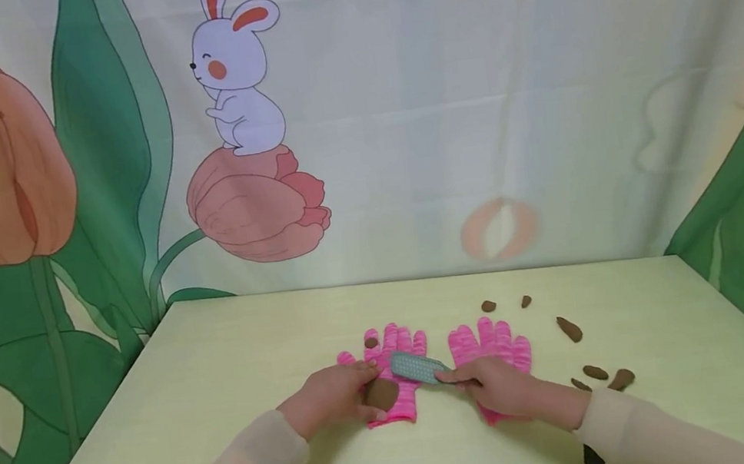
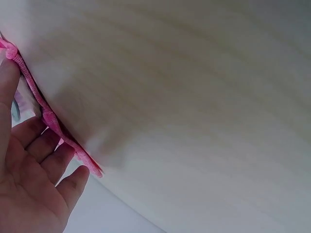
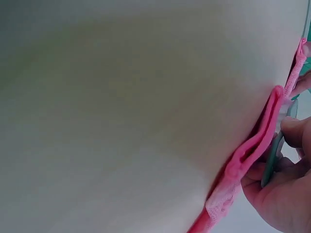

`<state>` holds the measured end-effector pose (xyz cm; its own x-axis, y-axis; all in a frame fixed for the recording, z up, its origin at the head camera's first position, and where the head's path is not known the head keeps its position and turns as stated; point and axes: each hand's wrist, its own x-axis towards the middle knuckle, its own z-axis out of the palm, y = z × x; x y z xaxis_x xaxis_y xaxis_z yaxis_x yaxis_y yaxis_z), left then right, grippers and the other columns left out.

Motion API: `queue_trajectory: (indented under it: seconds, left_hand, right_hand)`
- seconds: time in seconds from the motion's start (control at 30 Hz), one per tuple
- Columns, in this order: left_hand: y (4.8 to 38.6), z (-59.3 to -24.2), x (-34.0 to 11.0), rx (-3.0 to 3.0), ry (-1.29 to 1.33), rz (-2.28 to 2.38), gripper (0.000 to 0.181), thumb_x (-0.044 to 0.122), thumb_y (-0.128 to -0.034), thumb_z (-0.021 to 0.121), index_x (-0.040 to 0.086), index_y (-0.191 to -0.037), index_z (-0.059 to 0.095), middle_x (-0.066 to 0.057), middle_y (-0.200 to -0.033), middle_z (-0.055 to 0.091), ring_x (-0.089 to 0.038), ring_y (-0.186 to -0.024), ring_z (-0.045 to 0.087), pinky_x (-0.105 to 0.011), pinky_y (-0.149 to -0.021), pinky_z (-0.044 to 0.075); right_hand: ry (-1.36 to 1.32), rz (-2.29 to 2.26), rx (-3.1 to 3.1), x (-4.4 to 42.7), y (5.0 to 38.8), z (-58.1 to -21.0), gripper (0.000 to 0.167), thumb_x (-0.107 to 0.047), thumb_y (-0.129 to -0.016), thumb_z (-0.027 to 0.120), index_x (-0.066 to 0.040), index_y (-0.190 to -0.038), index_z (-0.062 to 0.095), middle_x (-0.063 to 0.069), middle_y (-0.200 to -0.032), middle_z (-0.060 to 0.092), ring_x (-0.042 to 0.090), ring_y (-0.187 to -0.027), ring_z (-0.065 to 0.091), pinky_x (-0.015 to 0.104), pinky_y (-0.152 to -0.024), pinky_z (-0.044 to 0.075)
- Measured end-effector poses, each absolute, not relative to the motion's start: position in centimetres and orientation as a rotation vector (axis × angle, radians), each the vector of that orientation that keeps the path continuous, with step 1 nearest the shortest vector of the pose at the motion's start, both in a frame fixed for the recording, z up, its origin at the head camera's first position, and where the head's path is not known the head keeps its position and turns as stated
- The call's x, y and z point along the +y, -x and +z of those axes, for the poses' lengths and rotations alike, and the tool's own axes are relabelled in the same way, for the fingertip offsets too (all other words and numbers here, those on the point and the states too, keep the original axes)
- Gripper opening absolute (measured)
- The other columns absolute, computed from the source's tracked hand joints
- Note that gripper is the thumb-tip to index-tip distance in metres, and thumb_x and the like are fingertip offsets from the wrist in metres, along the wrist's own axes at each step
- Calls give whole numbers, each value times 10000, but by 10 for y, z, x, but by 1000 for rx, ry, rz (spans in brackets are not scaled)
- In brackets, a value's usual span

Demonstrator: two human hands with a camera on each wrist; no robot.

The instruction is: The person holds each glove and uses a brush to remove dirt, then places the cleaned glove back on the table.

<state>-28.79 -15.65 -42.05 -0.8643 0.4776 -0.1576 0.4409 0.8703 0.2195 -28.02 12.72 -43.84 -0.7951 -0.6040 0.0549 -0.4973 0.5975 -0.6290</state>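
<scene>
I judged brushing unfinished: brown patches (image 1: 383, 395) marked one pink glove (image 1: 407, 402). Right grip (image 1: 500, 385) pinched the brush (image 1: 416, 366); left grip (image 1: 332, 396) lay spread.

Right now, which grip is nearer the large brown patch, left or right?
Left. The left grip is at the edge of the large brown patch; the right grip is farther off, over the right-hand pink glove.

We count two pink gloves (image 1: 486, 338), one grey-green tool (image 1: 413, 368) and, on the left glove (image 1: 407, 406), two brown patches (image 1: 381, 396). To the right we see six loose brown pieces (image 1: 570, 329).
</scene>
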Motion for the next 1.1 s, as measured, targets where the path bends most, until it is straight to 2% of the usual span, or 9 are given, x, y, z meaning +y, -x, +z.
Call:
queue_trajectory:
  seconds: [0.17, 0.27, 0.37, 0.43, 0.5, 0.6, 0.7, 0.93, 1.1]
  left_hand:
    - [286, -419, -158, 2841, -707, 272, 714, 424, -857, 816, 85, -1441, 587, -75, -1509, 591, -307, -1407, 553, -483, -1121, 498]
    - [286, -417, -158, 2840, -700, 279, 716, 421, -853, 820, 86, -1441, 588, -76, -1509, 591, -312, -1411, 550, -487, -1119, 499]
    - [285, -417, -157, 2837, -695, 276, 721, 429, -853, 818, 93, -1446, 585, -69, -1517, 583, -313, -1428, 533, -488, -1126, 495]
    - [285, -417, -157, 2839, -696, 272, 719, 433, -852, 818, 94, -1444, 588, -65, -1519, 582, -310, -1435, 526, -487, -1129, 493]
    - [285, -417, -158, 2839, -697, 271, 718, 432, -852, 818, 96, -1444, 588, -64, -1522, 579, -309, -1437, 525, -493, -1123, 496]
    - [285, -417, -159, 2835, -695, 270, 717, 433, -854, 816, 99, -1445, 587, -65, -1523, 578, -309, -1436, 526, -500, -1117, 500]
    - [288, -418, -158, 2830, -683, 255, 722, 442, -856, 811, 108, -1453, 580, -58, -1532, 569, -304, -1444, 518, -502, -1129, 491]
    - [292, -420, -157, 2828, -683, 199, 749, 452, -848, 818, 122, -1470, 563, -50, -1522, 580, -289, -1383, 575, -477, -1117, 502]
    - [290, -415, -150, 2823, -744, 132, 737, 412, -849, 826, 270, -1506, 524, -26, -1479, 622, -255, -1277, 639, -462, -999, 544]
  right_hand:
    - [946, -932, 2670, 140, 276, -439, 385, 32, -991, 570, -50, -1359, 646, 228, -1084, 735, -9, -553, 312, 149, -496, 325]
    - [997, -870, 2696, 147, 275, -439, 365, 16, -985, 600, -39, -1341, 658, 119, -873, 731, -24, -539, 293, 139, -493, 317]
    - [1030, -828, 2696, 154, 273, -439, 353, -4, -984, 616, -18, -1335, 656, -37, -635, 551, -41, -515, 283, 127, -487, 306]
    - [1047, -827, 2680, 158, 271, -439, 352, -9, -984, 620, -6, -1334, 653, -65, -607, 496, -50, -522, 283, 122, -491, 300]
    - [1072, -820, 2677, 163, 269, -439, 347, -12, -985, 620, -3, -1330, 656, -41, -650, 590, -53, -540, 284, 121, -497, 305]
    - [1093, -820, 2675, 170, 267, -441, 341, -13, -983, 624, -8, -1321, 667, 79, -878, 761, -59, -588, 304, 119, -517, 324]
    - [1088, -827, 2676, 180, 264, -439, 334, 4, -981, 616, 0, -1310, 674, 137, -1086, 782, -62, -624, 335, 123, -535, 354]
    - [957, -909, 2771, 187, 262, -417, 380, 39, -981, 576, -42, -1341, 665, 192, -1117, 767, -29, -555, 258, 128, -510, 304]
    - [942, -936, 2810, 156, 272, -406, 389, -24, -1004, 589, -82, -1385, 642, 166, -1010, 754, -6, -562, 281, 141, -523, 300]
